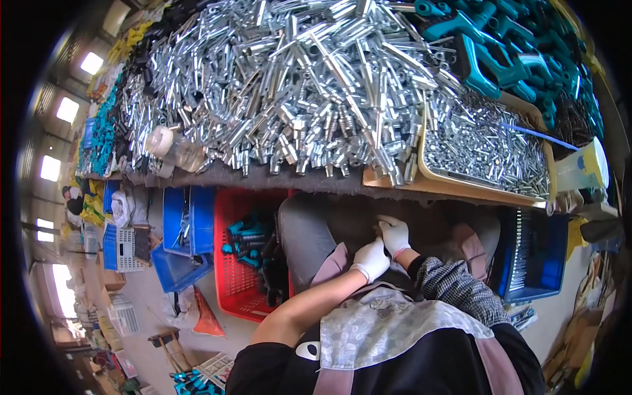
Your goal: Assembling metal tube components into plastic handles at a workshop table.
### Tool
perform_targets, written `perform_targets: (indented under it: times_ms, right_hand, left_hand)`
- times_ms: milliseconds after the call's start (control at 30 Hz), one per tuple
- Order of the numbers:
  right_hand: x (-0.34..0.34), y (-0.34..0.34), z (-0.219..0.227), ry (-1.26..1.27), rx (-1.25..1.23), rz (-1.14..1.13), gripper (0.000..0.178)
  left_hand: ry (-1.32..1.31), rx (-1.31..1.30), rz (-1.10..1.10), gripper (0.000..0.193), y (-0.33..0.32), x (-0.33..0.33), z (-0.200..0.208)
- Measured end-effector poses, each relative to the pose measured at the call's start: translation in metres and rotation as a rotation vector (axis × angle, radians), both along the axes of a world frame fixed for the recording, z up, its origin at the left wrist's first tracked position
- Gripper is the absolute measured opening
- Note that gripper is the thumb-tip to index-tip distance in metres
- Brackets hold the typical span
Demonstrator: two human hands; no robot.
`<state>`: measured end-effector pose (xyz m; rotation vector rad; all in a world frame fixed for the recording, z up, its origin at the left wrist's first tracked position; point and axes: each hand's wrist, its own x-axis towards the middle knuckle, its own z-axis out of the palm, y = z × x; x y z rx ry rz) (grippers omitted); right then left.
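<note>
Both my hands wear white gloves and meet over my lap, just below the bench edge. My left hand [372, 260] is closed, its fingers curled in against the other hand. Touching it, my right hand [394, 235] is closed as well, with the fingertips pinched toward the far side. Whatever lies between the fingers is hidden or too small to make out. Beyond the hands, a big heap of shiny metal rods and sockets [283, 85] covers the bench. To its right, a shallow tray [423, 148] holds many small metal pins.
Teal plastic handles [490, 56] pile up at the back right, near a white cup [586, 168]. A clear bottle [178, 150] lies at the bench's left front. A red crate [230, 299] stands left of my legs, a blue bin [550, 263] right of them, blue bins [172, 220] further left.
</note>
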<state>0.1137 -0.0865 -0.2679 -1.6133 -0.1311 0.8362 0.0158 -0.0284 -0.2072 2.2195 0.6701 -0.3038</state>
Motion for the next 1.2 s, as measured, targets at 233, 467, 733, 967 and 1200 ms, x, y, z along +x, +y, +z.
perform_targets:
  times_ms: [233, 467, 733, 967, 1200]
  right_hand:
    - [-0.005, -0.005, 0.008, -0.121, -0.024, -0.06, 0.027]
    - [0.005, -0.017, 0.058, 0.168, 0.124, 0.064, 0.046]
    - [0.065, -0.144, -0.012, 0.509, 0.294, -0.097, 0.052]
    - [0.018, -0.092, 0.026, 0.398, 0.094, 0.142, 0.042]
    - [0.003, -0.084, 0.046, 0.216, -0.106, 0.244, 0.039]
  left_hand:
    - [-0.058, -0.032, 0.068, 0.034, -0.011, -0.005, -0.007]
    - [-0.082, -0.052, -0.106, 0.047, 0.034, -0.029, 0.058]
    - [-0.358, 0.14, 0.379, 0.06, 0.168, -0.206, 0.281]
    - [-0.229, 0.516, 0.458, 0.053, 0.239, -0.208, 0.156]
    - [-0.091, 0.702, 0.3, 0.05, 0.258, -0.224, -0.077]
